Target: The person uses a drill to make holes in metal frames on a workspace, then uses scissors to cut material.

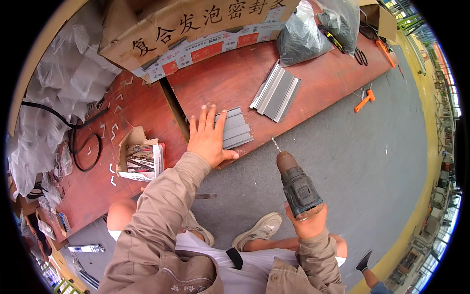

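My left hand point(208, 137) lies flat, fingers spread, on a short grey ribbed metal profile piece point(236, 128) at the front edge of a red-brown board point(230, 78). My right hand point(307, 223) grips a cordless drill point(297, 183) by its handle. The drill's bit point(276, 144) points up toward the board edge, just right of the grey piece and apart from it. A second, longer stack of grey profile pieces point(275, 92) rests farther back on the board.
An open small carton of metal parts point(142, 158) sits at the left with white angle brackets point(113, 128) scattered around. A large cardboard box point(191, 24) and plastic bags point(303, 36) stand behind. An orange tool point(364, 101) lies on the grey floor point(362, 166). A black cable point(83, 142) loops at left.
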Demonstrator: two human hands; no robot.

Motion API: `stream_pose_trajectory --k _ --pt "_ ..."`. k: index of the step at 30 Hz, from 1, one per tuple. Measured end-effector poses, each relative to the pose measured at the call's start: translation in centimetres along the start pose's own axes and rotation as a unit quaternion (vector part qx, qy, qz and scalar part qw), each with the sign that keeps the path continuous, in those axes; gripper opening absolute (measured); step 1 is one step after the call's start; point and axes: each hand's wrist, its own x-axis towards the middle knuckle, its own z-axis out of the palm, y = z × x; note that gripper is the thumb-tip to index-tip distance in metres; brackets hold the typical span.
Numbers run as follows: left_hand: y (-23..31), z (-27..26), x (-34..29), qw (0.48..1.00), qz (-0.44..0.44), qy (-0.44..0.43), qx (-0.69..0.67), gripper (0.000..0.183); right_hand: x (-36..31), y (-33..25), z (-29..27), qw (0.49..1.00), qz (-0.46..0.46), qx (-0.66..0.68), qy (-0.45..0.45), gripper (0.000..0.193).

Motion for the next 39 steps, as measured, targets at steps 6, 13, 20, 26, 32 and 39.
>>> stream_pose_trajectory --k 6,13,20,26,32,39 --pt "-1.6 2.4 1.3 0.999 0.004 0.009 -0.050 0.144 6.1 -3.6 -0.4 0.980 -0.100 -0.167 -0.043 0.052" --pt "-3.0 3.8 0.8 0.995 0.082 0.022 -0.053 0.137 8.5 -5.3 -1.8 0.967 -0.043 -0.209 -0.140 0.036" --pt "-3.5 4.5 1.5 0.995 0.069 0.010 -0.071 0.132 13.7 -7.6 -1.2 0.930 -0.158 -0.274 -0.189 0.024" --pt "-4.1 4.7 1.6 0.994 0.072 0.010 -0.084 0.131 14.3 -6.9 0.1 0.939 -0.158 -0.247 -0.180 0.024" --pt "-4.2 4.5 1.7 0.993 0.073 0.016 -0.096 0.132 14.1 -7.3 -0.1 0.954 -0.042 -0.215 -0.206 0.025" --pt "-4.1 4.6 1.8 0.993 0.075 0.017 -0.090 0.129 14.4 -7.7 -0.1 0.943 -0.062 -0.250 -0.212 0.026"
